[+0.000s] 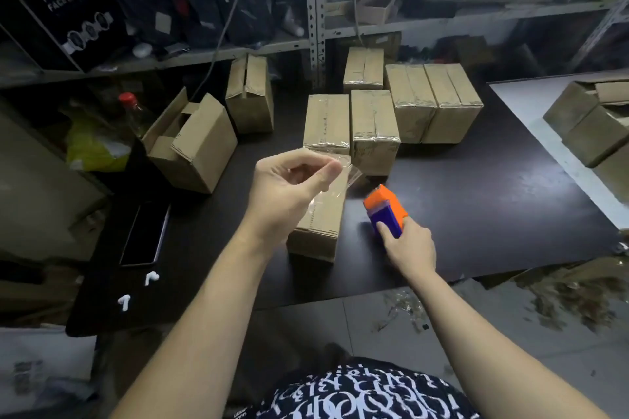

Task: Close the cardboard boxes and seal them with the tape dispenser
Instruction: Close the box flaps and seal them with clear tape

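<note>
A closed cardboard box (321,224) lies on the dark table (476,201) right in front of me. My left hand (292,187) hovers above it and pinches the free end of a clear tape strip (343,177) between thumb and fingers. The strip runs to the orange and blue tape dispenser (386,211), which my right hand (410,247) grips just right of the box. Several taped boxes (374,122) stand behind. An open box (190,143) with raised flaps lies at the left, and an untaped box (250,95) stands behind it.
A phone (144,235) and two white earbuds (138,289) lie at the table's left front. A red-capped bottle (132,109) and yellow bag stand far left. More boxes (592,119) sit at the right edge. Metal shelving (315,10) backs the table. Tape scraps litter the floor.
</note>
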